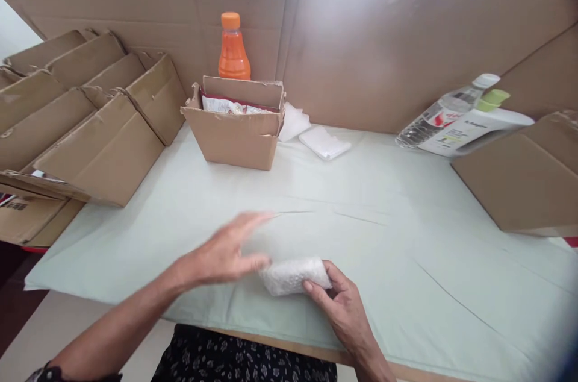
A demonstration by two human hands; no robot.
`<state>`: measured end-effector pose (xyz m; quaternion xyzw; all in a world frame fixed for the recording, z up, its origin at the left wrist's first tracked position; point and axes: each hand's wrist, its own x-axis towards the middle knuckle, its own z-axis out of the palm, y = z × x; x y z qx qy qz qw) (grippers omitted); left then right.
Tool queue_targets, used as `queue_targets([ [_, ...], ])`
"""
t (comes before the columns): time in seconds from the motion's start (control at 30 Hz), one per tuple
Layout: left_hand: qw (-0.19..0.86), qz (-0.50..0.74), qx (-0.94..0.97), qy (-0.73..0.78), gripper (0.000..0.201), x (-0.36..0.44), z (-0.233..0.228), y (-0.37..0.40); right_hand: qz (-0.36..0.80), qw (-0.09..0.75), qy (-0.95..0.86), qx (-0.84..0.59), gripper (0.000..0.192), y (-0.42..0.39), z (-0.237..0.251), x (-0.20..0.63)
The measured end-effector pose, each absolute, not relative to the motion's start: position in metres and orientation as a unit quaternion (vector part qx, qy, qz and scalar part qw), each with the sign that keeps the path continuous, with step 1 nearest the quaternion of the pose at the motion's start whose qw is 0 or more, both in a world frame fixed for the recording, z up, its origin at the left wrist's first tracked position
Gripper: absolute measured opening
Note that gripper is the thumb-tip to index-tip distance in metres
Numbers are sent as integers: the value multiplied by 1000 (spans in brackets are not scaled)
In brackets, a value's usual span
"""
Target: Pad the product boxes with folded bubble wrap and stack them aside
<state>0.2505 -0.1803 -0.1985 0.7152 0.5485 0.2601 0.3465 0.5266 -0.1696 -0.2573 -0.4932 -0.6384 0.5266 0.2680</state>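
Near the table's front edge the right hand (345, 303) pinches a bubble-wrapped bundle (294, 275) on the pale green sheet (406, 219) while the blurred left hand (228, 252) hovers spread beside it, seemingly mid-wrap; the loose end probably needs tucking down next.

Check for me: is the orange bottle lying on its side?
No, the orange bottle stands upright behind the open cardboard box, against the cardboard wall.

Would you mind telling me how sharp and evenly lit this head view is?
Head view: the left hand is motion-blurred; the right hand on the bubble-wrapped bundle is sharper; pale glare washes the cardboard backdrop; the right corners darken.
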Motion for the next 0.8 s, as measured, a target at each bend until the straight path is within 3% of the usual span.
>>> queue_targets([
  [0.1,36,354,716,600,51,221,-165,-128,512,277,-617,-529,35,-166,-264,529],
  [0.2,-109,364,693,613,53,200,-145,-67,510,295,-597,-544,37,-166,-272,526],
  [0.33,-114,316,671,661,25,184,-144,-22,516,359,-548,-552,47,-170,-278,524],
  [0.43,-133,305,703,628,15,191,-148,-38,559,374,-508,-538,46,-175,-281,534],
  [0.57,-165,300,776,530,14,227,-145,-110,546,497,-389,-550,49,-170,-275,567],
  [0.67,-122,276,820,486,16,254,-134,-165,492,587,-314,-561,53,-159,-255,597],
  [0.8,-85,248,839,477,17,249,-123,-203,408,611,-368,-571,42,-147,-215,615],
])
